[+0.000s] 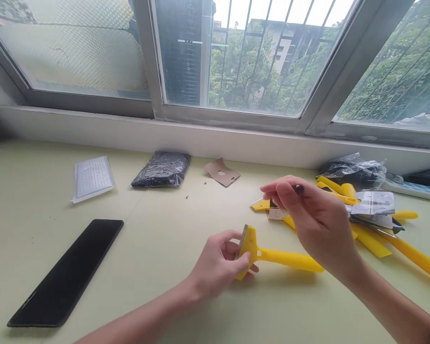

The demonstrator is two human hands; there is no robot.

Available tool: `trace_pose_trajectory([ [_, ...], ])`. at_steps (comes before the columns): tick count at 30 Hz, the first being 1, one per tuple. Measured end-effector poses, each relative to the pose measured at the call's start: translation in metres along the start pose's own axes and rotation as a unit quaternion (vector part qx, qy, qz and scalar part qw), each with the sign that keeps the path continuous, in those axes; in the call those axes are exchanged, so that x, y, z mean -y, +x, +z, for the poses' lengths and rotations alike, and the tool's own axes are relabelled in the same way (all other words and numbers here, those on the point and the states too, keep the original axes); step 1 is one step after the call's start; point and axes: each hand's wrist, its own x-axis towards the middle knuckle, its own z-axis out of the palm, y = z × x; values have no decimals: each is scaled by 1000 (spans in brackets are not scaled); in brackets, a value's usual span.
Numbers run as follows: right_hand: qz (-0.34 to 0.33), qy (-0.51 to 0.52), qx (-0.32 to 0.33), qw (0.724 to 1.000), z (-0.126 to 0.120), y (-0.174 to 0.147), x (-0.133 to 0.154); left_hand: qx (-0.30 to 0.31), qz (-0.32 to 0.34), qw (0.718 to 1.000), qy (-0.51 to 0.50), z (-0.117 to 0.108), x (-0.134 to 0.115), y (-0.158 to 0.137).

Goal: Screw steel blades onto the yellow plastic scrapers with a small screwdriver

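Note:
My left hand (220,260) is closed around the head of a yellow scraper (286,258), thumb on the near face and fingers behind. The scraper's handle points right, just above the table, and a metal blade edge shows along the left of its head. Up and to the right, my right hand (317,215) is closed in a pinch. From its grip pokes the dark round end of a slim black tool (299,190); the rest is hidden by the fingers, so its kind is unclear. The right hand is apart from the held scraper.
Several yellow scrapers (372,240) lie piled with printed cards (373,203) at the right. Along the back are a clear-wrapped black package (162,169), a brown card (222,172) and a white textured sheet (93,178). A black flat strip (68,272) lies left; tiny screws (187,197) dot the table.

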Motion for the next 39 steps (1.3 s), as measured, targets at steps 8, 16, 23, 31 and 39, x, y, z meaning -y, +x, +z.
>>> trace_pose_trajectory([
  [8,37,140,16,989,135,85,-21,15,-101,989,-106,-13,-8,10],
  [16,30,155,83,984,197,86,-37,3,-103,981,-166,-10,0,15],
  [23,41,159,111,980,201,78,-51,15,-108,980,-168,-10,3,16],
  [31,62,211,96,971,173,84,-41,15,-106,982,-154,-14,7,14],
  [39,78,288,53,953,85,57,-13,20,-102,988,-114,-14,2,11],
])
